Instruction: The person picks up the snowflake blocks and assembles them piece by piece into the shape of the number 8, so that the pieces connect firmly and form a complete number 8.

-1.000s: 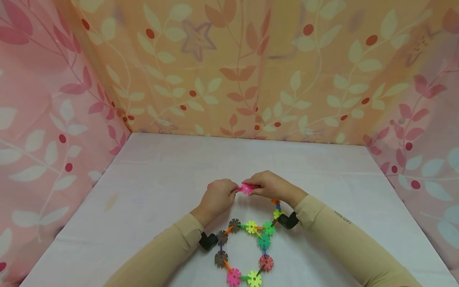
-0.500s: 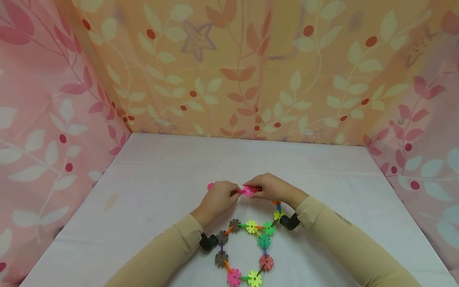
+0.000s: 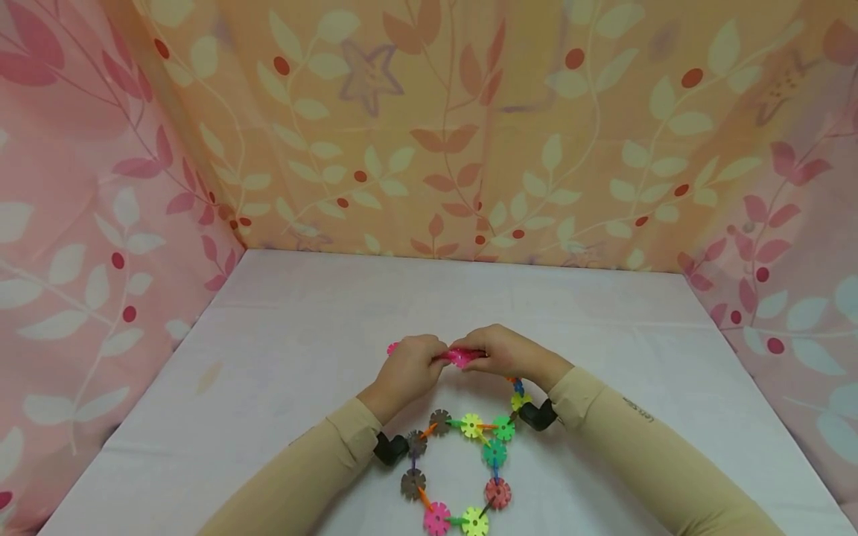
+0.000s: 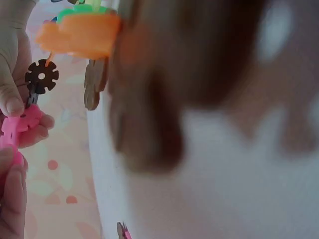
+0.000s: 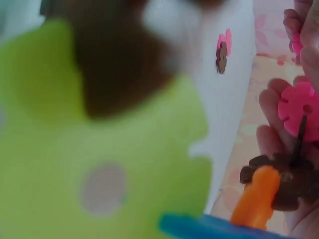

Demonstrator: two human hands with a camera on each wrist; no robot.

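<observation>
My left hand (image 3: 410,366) pinches a pink notched disc (image 4: 11,132), held nearly edge-on. Thumb and fingers of my right hand (image 3: 512,351) grip another pink notched disc (image 5: 301,110), and the two discs meet between my fingertips. How deep their slots interlock, I cannot tell. From the right hand's disc a chain runs on through a dark link to a brown disc (image 4: 42,76) and an orange one (image 5: 256,196). Below my right wrist this chain continues through a blue disc (image 3: 518,387) to a yellow disc (image 3: 520,402).
Linked discs form a ring on the white table (image 3: 322,298), including a brown disc (image 3: 413,484), a red disc (image 3: 498,493) and a teal disc (image 3: 494,452). Left of my left hand lies a loose pink disc (image 3: 392,348); a brown piece (image 5: 222,57) is beside it. Patterned curtains (image 3: 429,134) surround the table.
My hands have come slightly closer together, and the pink disc between them has tilted. The chain under my right wrist has shifted a little; the ring is nearly still.
</observation>
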